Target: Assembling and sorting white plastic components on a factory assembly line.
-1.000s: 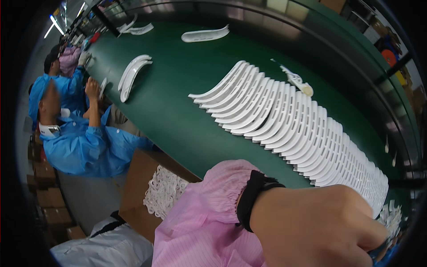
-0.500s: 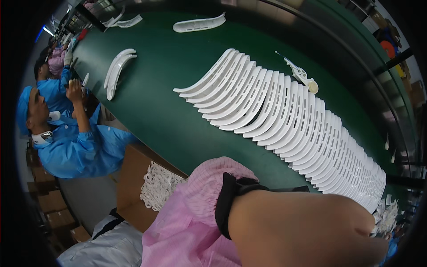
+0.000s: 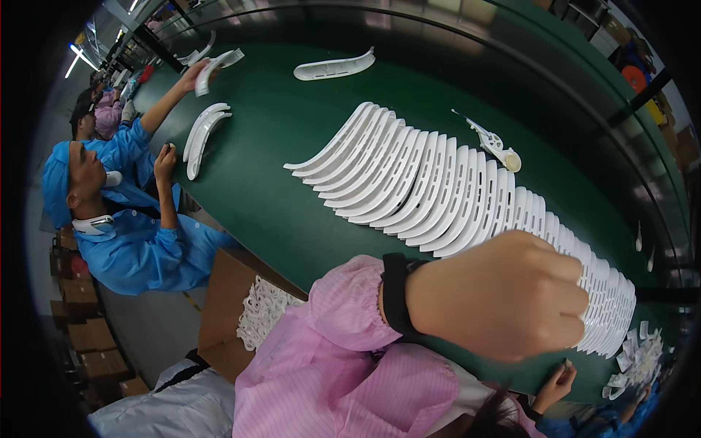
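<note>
My left hand [image 3: 504, 299], in a pink sleeve with a black wristband, is raised over the table. Its fingers are curled closed, and whatever they may hold is hidden. Beneath and beyond it runs a long row of curved white slotted plastic parts [image 3: 409, 175], nested side by side. Lower right, at the near table edge, my right hand [image 3: 556, 390] is pinched closed, the thing in it too small to name. Near that hand lies a heap of small white and clear plastic pieces [image 3: 642, 358].
A white part with a round cream end [image 3: 500, 150] lies behind the row. Curved white parts [image 3: 204, 142] and another single one [image 3: 336, 67] lie farther off on the green table [image 3: 248, 197]. A carton of white rings [image 3: 259, 314] stands left, beside a co-worker in blue [image 3: 153, 248].
My left hand has moved away from the camera and shows as a closed fist. My right hand has come into view. The co-worker has stretched an arm over the table to a curved white part.
</note>
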Action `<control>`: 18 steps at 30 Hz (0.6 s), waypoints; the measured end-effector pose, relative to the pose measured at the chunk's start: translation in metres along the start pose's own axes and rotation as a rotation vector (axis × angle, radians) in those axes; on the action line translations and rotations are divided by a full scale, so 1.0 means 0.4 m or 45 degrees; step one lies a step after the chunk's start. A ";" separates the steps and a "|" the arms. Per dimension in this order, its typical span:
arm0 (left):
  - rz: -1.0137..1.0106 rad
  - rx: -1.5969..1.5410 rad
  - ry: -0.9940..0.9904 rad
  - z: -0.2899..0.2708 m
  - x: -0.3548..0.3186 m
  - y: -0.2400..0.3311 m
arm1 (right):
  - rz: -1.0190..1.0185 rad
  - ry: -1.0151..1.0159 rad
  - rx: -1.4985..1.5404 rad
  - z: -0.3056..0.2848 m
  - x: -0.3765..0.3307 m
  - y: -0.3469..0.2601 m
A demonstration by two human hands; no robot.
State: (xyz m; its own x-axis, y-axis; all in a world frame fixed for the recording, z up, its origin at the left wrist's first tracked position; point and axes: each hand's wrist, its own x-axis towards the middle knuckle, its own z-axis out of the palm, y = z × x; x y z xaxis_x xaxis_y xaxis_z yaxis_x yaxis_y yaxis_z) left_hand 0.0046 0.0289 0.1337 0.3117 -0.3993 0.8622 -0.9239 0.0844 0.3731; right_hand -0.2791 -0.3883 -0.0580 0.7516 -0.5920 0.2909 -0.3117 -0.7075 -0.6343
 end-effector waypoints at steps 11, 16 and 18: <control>-0.693 0.455 -0.077 -0.143 -0.150 -0.121 | 0.069 -0.008 -0.163 0.014 -0.013 -0.014; -1.021 0.783 0.075 -0.310 -0.254 -0.140 | 0.004 0.025 -0.104 0.018 -0.008 -0.026; -1.164 1.000 0.065 -0.344 -0.272 -0.130 | 0.158 -0.065 -0.175 0.007 -0.008 -0.035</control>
State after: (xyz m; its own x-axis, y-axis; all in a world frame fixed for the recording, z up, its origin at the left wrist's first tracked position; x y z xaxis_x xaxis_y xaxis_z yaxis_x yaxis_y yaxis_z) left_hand 0.0492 0.1935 0.0676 0.9132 0.0163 0.4072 -0.2345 -0.7962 0.5577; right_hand -0.2755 -0.3753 -0.0519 0.7301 -0.6598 0.1778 -0.4774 -0.6786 -0.5582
